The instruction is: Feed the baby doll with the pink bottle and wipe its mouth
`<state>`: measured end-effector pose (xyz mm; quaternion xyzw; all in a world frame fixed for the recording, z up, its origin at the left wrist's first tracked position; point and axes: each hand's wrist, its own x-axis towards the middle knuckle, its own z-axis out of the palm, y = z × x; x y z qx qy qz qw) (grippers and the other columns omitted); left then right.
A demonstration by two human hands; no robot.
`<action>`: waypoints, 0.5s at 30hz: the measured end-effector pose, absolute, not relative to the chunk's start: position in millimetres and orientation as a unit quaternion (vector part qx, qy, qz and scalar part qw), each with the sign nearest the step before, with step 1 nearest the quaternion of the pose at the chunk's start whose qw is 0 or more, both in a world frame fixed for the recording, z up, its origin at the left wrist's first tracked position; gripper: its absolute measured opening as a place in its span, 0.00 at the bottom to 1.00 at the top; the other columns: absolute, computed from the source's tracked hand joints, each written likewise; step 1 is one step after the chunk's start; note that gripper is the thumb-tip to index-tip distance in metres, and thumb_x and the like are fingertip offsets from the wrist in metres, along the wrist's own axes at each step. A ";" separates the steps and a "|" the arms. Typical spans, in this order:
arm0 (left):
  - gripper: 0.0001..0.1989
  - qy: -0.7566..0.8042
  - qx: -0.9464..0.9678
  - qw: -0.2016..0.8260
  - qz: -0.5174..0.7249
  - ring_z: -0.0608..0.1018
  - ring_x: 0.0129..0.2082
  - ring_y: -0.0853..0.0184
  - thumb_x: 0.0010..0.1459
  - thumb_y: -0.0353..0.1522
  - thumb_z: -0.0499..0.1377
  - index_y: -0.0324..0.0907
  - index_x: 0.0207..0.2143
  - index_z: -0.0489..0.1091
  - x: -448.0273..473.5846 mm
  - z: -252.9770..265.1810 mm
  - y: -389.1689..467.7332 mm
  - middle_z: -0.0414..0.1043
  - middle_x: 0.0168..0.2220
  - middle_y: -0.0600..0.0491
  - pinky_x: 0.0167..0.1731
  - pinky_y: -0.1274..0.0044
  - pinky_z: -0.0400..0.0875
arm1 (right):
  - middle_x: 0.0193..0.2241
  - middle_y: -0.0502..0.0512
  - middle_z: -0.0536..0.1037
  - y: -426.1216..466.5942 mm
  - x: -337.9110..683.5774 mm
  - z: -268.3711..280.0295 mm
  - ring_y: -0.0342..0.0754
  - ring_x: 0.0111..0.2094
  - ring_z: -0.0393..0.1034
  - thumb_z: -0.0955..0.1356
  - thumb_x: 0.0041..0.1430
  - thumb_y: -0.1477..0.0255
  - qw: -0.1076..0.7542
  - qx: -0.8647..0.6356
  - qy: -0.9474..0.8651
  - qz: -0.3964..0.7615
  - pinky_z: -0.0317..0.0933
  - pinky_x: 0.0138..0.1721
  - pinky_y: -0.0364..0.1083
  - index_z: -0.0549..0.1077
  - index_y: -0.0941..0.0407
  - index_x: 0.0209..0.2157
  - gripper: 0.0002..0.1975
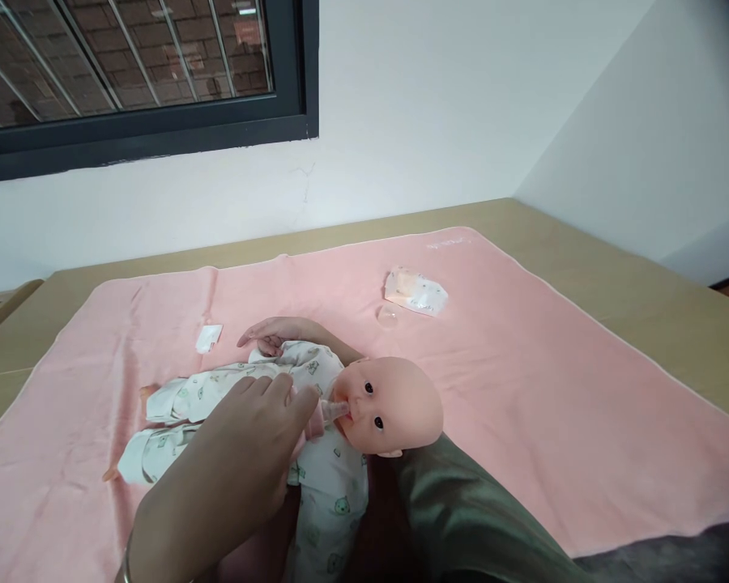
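A baby doll [394, 405] in a white printed suit lies tilted on its back, head to the right. My left hand [261, 429] reaches over its body and is closed around a pink baby bottle [316, 423]. The clear nipple touches the doll's mouth; most of the bottle is hidden under my fingers. Behind the doll's neck passes my right arm, and my right hand [276, 332] comes round its far side, curved about its far arm. Part of the right hand's grip is hidden by the doll.
A pink mat [552, 389] covers much of the wooden platform [583, 259]. Beyond the doll lie a printed plastic packet [416, 291] and a clear small cap [387, 315]. A small white piece [209, 338] lies near its legs. White walls and a barred window [127, 65] stand behind.
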<state>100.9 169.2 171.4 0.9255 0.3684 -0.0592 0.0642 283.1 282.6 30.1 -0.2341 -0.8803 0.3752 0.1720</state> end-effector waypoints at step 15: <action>0.25 0.364 0.924 0.066 -0.100 0.75 0.40 0.54 0.52 0.13 0.53 0.43 0.48 0.72 104.8 175.2 169.1 0.72 0.44 0.48 0.42 0.61 0.72 | 0.21 0.47 0.73 300.9 290.6 -49.2 0.42 0.21 0.73 0.78 0.54 0.71 -0.224 0.021 -0.852 0.474 0.51 0.23 0.36 0.85 0.57 0.25 0.06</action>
